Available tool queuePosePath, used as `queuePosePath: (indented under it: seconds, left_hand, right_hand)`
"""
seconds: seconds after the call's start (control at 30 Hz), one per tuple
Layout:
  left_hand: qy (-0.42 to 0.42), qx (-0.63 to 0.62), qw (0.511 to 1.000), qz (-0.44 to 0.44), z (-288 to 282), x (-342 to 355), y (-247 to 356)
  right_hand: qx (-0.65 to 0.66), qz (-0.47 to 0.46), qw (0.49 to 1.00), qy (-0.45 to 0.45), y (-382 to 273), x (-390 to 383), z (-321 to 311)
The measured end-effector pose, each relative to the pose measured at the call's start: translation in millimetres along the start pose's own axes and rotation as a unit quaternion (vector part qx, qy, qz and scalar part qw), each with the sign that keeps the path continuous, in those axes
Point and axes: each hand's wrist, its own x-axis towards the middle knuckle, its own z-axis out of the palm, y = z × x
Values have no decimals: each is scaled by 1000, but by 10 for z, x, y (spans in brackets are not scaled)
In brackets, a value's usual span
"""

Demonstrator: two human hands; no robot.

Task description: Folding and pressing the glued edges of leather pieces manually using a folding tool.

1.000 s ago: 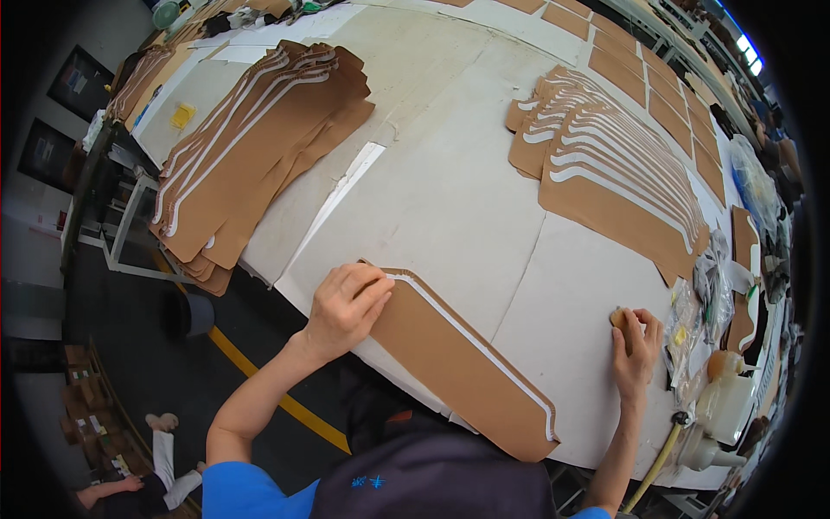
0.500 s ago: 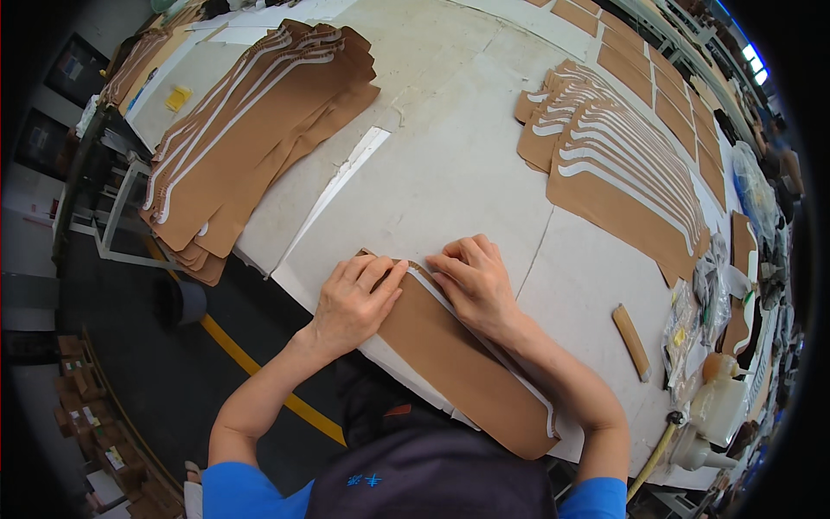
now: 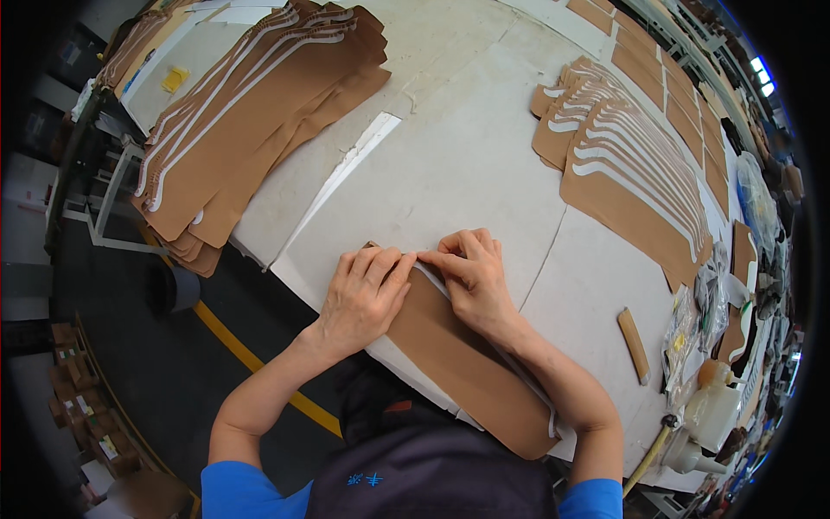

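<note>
A long brown sheet piece (image 3: 458, 363) with a white strip along its far-right edge lies at the table's near edge. My left hand (image 3: 367, 294) rests on its upper-left end, fingers bent together at the rim. Just right of it, my right hand (image 3: 467, 277) pinches the top edge by the white strip, its fingertips almost touching my left ones; exactly what they grip is partly hidden. A small wooden bar (image 3: 633, 346) lies apart on the table to the right.
Stacks of brown pieces with white strips lie at back left (image 3: 242, 147) and back right (image 3: 631, 199). Plastic bags (image 3: 683, 333), a translucent bottle (image 3: 713, 415) and a yellow hose (image 3: 648, 458) crowd the right edge. A metal frame (image 3: 121, 208) stands at left.
My right hand has let go of the wooden bar and moved left to the piece's upper end beside my left hand, which has shifted slightly right along that end.
</note>
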Motion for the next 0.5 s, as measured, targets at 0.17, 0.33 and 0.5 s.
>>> queuePosePath:
  seconds: [0.17, 0.33, 0.5]
  left_hand:
    - [5, -7, 1000, -9, 2, -18, 10]
    - [7, -12, 1000, -15, 6, -14, 22]
    - [24, -36, 999, -25, 40, 0, 16]
  right_hand:
    - [11, 18, 1000, -2, -44, -8, 15]
    - [10, -1, 1000, 3, -15, -19, -7]
    - [165, 69, 983, -48, 31, -18, -204]
